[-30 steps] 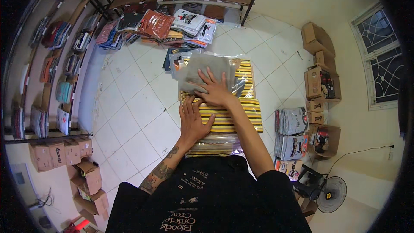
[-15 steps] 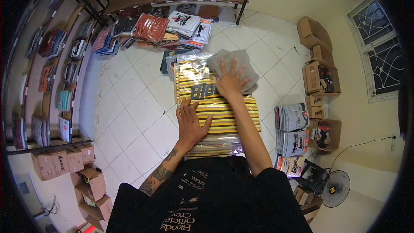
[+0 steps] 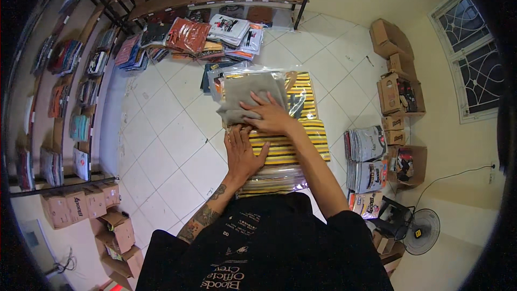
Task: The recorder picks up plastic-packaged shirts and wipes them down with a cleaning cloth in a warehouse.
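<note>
- Head view, looking down: two bare hands work over clear-bagged garments with yellow and black stripes (image 3: pixel 288 152), lying directly in front of the person.
- Right hand (image 3: pixel 273 118): palm down on a soft grey cloth (image 3: pixel 245 87), its fingers spread apart and extended toward the upper left, lying on the fabric rather than curled around it.
- Left hand (image 3: pixel 243 153): resting on the left part of the striped package, its fingers side by side and slightly bent, with the thumb held well away to the right. Its fingertips meet the cloth's lower edge; whether they pinch any of it, I cannot tell.
- Grey cloth: somewhat rumpled, covering the left part of the farther striped package; bare stripes show to its right.
- Beyond, on the white tiled floor (image 3: pixel 172 134): a pile of bagged clothes, including a rust-coloured package (image 3: pixel 188 36).
- Far right: cardboard boxes (image 3: pixel 397 97) and a round fan (image 3: pixel 423 231).
</note>
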